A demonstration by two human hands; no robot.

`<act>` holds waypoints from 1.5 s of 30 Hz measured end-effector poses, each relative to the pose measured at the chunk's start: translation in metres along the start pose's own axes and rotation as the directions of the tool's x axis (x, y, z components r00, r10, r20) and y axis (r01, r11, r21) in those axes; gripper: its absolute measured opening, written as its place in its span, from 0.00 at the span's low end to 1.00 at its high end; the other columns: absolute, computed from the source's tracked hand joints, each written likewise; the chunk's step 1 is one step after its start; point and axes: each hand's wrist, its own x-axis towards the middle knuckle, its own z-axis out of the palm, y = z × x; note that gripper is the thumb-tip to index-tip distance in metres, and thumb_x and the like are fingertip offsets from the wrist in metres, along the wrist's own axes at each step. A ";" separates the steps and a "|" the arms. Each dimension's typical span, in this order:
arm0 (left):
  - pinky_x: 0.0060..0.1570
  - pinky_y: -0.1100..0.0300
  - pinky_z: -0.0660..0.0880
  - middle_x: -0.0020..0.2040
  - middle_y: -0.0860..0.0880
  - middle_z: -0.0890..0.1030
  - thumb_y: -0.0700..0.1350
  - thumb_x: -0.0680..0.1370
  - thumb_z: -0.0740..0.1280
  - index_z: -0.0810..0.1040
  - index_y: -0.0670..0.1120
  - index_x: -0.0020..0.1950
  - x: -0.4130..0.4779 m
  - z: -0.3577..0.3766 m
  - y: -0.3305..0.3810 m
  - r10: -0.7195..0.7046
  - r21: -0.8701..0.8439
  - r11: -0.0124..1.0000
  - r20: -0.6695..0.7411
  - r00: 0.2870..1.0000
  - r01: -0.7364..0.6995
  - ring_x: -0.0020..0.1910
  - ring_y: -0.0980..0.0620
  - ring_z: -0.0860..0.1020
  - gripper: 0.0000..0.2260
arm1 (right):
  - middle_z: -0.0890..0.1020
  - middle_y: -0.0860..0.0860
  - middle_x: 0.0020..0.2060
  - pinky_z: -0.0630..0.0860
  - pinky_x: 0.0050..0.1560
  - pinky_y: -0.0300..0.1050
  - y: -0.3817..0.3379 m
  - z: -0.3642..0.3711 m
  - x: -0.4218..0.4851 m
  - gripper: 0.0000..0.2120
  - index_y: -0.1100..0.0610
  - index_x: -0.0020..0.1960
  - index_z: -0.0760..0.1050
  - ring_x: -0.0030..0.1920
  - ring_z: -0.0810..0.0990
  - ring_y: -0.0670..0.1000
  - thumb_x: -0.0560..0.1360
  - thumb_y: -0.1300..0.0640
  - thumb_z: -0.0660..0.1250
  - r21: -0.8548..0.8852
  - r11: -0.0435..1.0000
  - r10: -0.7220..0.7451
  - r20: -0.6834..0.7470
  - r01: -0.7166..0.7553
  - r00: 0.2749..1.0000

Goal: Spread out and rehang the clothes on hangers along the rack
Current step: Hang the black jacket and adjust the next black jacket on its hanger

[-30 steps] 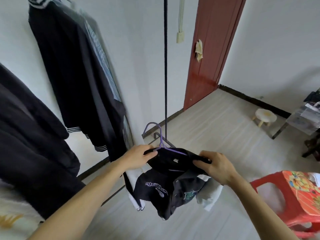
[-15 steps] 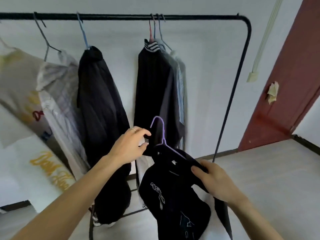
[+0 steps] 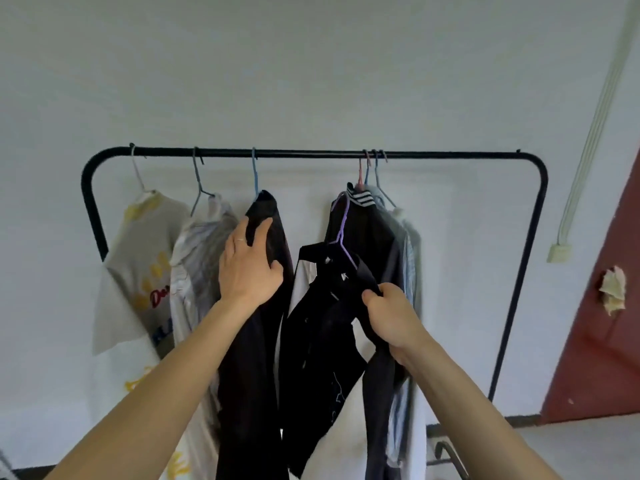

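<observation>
Rack (image 3: 311, 153) held three garments already spaced along its left half, while three hangers (image 3: 372, 157) sat bunched together right of centre, so the spreading looked partly done. Right hand (image 3: 389, 315) was closed on a black top (image 3: 325, 341) carried on a purple hanger (image 3: 341, 223), hook raised below the bar but not yet on it. Left hand (image 3: 247, 268), fingers spread, pressed a hung dark garment (image 3: 268, 223) aside, apparently opening a gap.
</observation>
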 end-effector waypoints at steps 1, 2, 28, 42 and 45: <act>0.72 0.44 0.64 0.80 0.45 0.50 0.47 0.75 0.66 0.51 0.56 0.80 0.008 -0.001 -0.001 -0.056 -0.089 0.994 0.050 0.997 0.061 0.77 0.41 0.54 0.37 | 0.70 0.50 0.32 0.66 0.35 0.44 -0.011 0.003 0.009 0.08 0.57 0.39 0.65 0.33 0.68 0.49 0.77 0.60 0.57 0.015 1.000 -0.013 -0.017 0.013 1.000; 0.71 0.45 0.64 0.80 0.44 0.51 0.46 0.75 0.67 0.50 0.55 0.80 0.013 -0.002 -0.002 -0.104 -0.176 0.977 0.106 0.989 0.122 0.77 0.41 0.55 0.38 | 0.70 0.50 0.32 0.66 0.35 0.44 -0.021 0.005 0.017 0.08 0.57 0.39 0.66 0.33 0.68 0.49 0.77 0.61 0.58 0.029 0.999 -0.027 -0.031 0.028 0.999; 0.46 0.59 0.76 0.63 0.48 0.75 0.43 0.77 0.59 0.53 0.53 0.80 0.063 0.023 -0.051 -0.212 -0.510 0.759 0.395 0.894 0.405 0.48 0.54 0.77 0.32 | 0.80 0.58 0.54 0.75 0.48 0.49 -0.055 0.105 0.149 0.18 0.61 0.61 0.66 0.52 0.79 0.59 0.77 0.51 0.58 -0.308 0.951 -0.012 -0.079 -0.013 0.997; 0.64 0.48 0.72 0.73 0.40 0.67 0.39 0.78 0.54 0.48 0.55 0.81 0.060 0.037 -0.032 -0.312 -0.597 0.652 0.350 0.883 0.467 0.65 0.42 0.73 0.33 | 0.82 0.62 0.46 0.72 0.43 0.49 -0.050 0.091 0.160 0.11 0.60 0.53 0.68 0.46 0.81 0.63 0.82 0.52 0.54 -0.275 0.949 -0.193 -0.129 0.152 0.973; 0.66 0.46 0.72 0.74 0.40 0.66 0.39 0.77 0.54 0.48 0.56 0.80 0.059 0.040 -0.030 -0.314 -0.595 0.656 0.344 0.885 0.464 0.66 0.42 0.73 0.33 | 0.83 0.61 0.46 0.75 0.45 0.51 -0.049 0.093 0.161 0.11 0.59 0.54 0.68 0.46 0.81 0.63 0.81 0.51 0.55 -0.238 0.961 -0.178 -0.129 0.143 0.976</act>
